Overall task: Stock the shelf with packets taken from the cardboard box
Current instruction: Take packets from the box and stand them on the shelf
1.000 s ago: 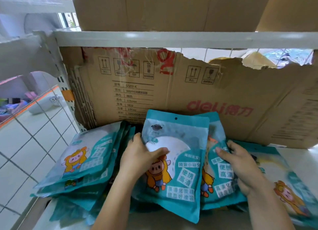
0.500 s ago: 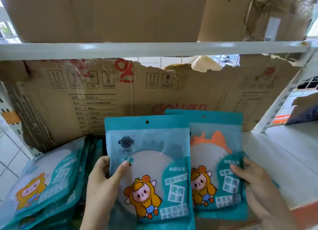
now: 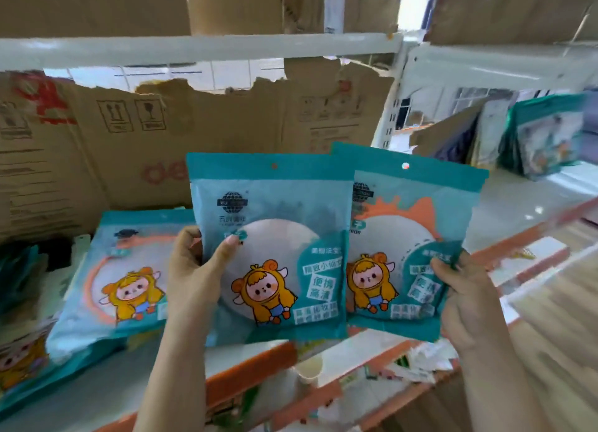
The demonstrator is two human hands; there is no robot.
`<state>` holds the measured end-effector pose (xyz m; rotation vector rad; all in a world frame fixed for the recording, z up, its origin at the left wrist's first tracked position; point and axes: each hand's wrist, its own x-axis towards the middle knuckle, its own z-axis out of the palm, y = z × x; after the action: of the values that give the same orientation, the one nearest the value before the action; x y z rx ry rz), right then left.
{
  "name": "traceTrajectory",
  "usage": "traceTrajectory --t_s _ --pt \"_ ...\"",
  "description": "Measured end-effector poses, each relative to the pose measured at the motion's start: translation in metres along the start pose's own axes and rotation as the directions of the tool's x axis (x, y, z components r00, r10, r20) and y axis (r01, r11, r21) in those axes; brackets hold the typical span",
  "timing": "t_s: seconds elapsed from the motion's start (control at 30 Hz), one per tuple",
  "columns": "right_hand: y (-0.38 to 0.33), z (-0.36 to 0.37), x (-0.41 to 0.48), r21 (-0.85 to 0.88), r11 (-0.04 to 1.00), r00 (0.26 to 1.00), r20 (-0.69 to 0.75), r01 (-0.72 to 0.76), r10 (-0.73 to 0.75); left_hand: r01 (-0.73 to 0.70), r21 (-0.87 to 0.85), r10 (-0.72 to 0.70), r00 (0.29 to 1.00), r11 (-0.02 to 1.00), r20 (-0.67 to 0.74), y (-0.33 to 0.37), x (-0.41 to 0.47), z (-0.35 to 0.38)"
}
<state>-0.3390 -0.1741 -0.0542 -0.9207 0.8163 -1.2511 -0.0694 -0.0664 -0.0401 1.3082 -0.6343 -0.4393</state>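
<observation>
Now higher: left hand (image 3: 193, 281) grip on front packet (image 3: 275, 224), right hand (image 3: 467, 305) on rear packet (image 3: 411, 234).

You hold glossy, smooth plastic packets (image 3: 275, 247); behind them stands matt, rough-torn corrugated cardboard (image 3: 129, 146) under a smooth painted metal shelf rail (image 3: 194, 48).

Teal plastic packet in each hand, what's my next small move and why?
Probably swing both right and stand them on the bare white shelf board beside the upright teal packets. Your left hand grips the white-disc teal packet, your right hand the orange-trimmed teal packet, both off the shelf.
</observation>
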Motion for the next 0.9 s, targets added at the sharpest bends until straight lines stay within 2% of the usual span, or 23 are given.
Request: traceTrajectory --t_s 0.37,0.5,0.63,0.9 --pt "-0.072 -0.175 -0.002 0.027 0.995 0.974 -0.207 0.096 -0.089 -0.080 -0.032 0.084 0.983 0.996 0.162 -0.007 -0.083 0.174" --pt "-0.092 -0.227 -0.010 0.032 0.992 0.945 -0.310 0.124 -0.108 -0.058 -0.075 0.073 0.975 0.995 0.209 -0.011 -0.105 0.228" --pt "-0.106 -0.269 -0.014 0.047 0.985 0.906 -0.400 0.167 -0.135 -0.018 -0.103 0.050 0.947 0.995 0.318 -0.013 -0.121 0.284" --pt "-0.131 -0.351 0.011 0.013 0.982 0.816 -0.558 0.187 -0.148 0.095 -0.050 -0.063 0.891 0.994 0.449 -0.044 -0.136 0.402"
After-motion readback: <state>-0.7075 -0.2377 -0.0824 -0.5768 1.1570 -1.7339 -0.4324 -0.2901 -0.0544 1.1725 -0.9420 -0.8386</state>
